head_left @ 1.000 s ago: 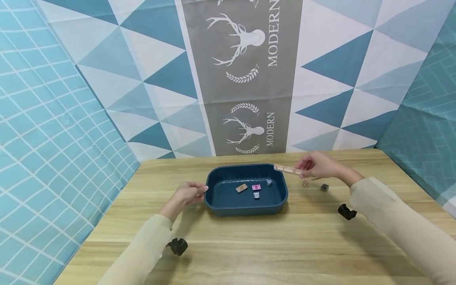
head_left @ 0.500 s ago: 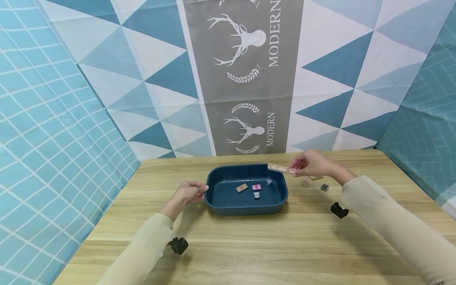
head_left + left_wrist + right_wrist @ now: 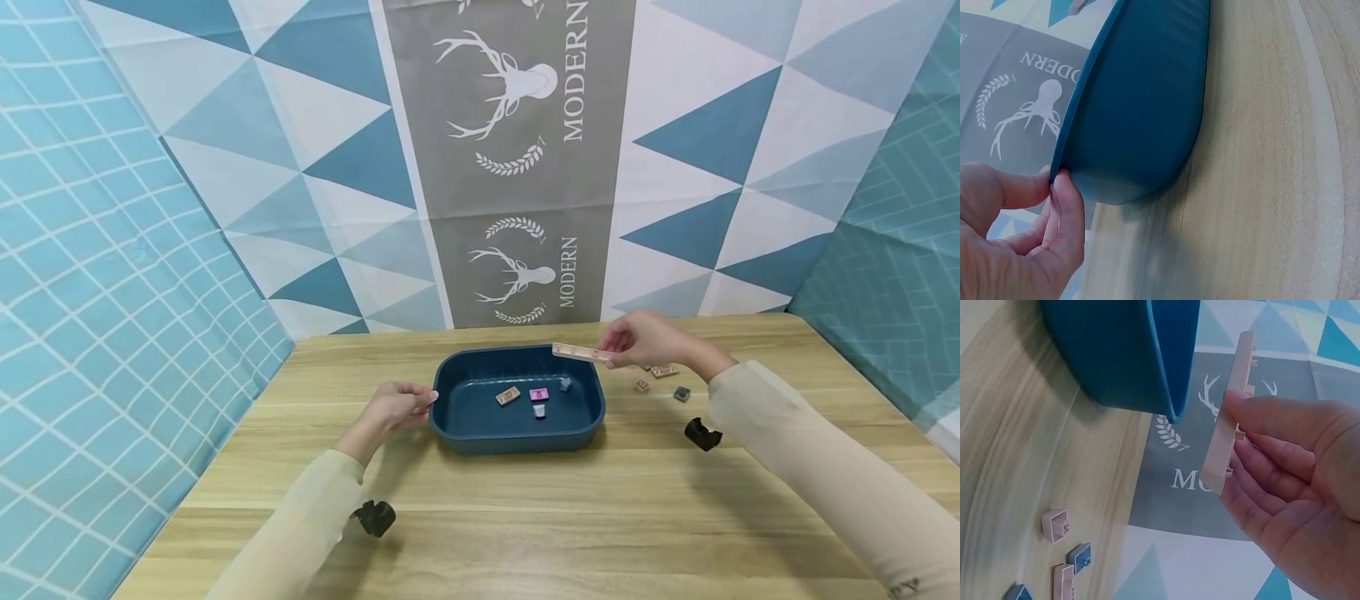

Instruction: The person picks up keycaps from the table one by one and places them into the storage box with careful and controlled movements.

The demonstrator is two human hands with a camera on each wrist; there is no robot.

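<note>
The left hand [image 3: 392, 408] pinches the left rim of a dark blue tray [image 3: 480, 443]; in the left wrist view its thumb and finger [image 3: 1069, 206] meet at the rim of the tray [image 3: 1141, 81]. Between thumb and fingers, the right hand [image 3: 648, 340] holds a long pale pink bar [image 3: 577, 352] above the tray's back right corner. The right wrist view shows the bar [image 3: 1229, 425] tilted near upright, small pegs along one side, beside the tray [image 3: 1110, 356]. Inside the tray lie a tan piece [image 3: 507, 396], a pink piece [image 3: 538, 394] and two whitish pieces [image 3: 539, 411].
On the wooden table [image 3: 480, 525], right of the tray, are a small pink keycap-like piece [image 3: 642, 385], a dark grey one [image 3: 682, 393] and a longer tan one [image 3: 664, 370]. Patterned cloth [image 3: 525, 167] hangs behind the table. Black clips [image 3: 375, 518] show by both wrists.
The right hand has moved left with the bar, bringing it further over the tray's back right corner and uncovering the longer tan piece on the table. The left hand stays at the rim.
</note>
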